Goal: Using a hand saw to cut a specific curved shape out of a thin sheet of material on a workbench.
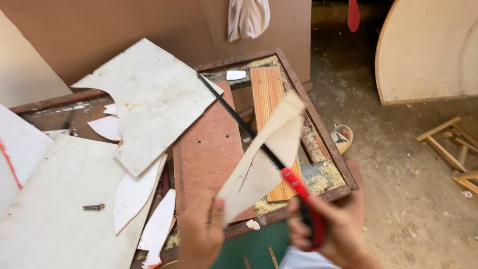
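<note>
My left hand (201, 231) holds the lower end of a pale, thin, curved offcut of board (264, 154) that rises up and to the right over the workbench. My right hand (331, 226) grips the red and black handle of a hand saw (298, 187). The saw's long black toothed blade (226, 107) runs up to the left behind the offcut, with its tip above a large white board (149, 99).
A rusty metal-framed workbench (328, 149) carries a reddish-brown panel (209, 144), an orange striped plank (266, 89), white board scraps and sawdust. A bolt (93, 206) lies on a white sheet at left. A cup (342, 137), wooden frames (448, 144) and a curved panel (428, 50) stand on the dusty floor.
</note>
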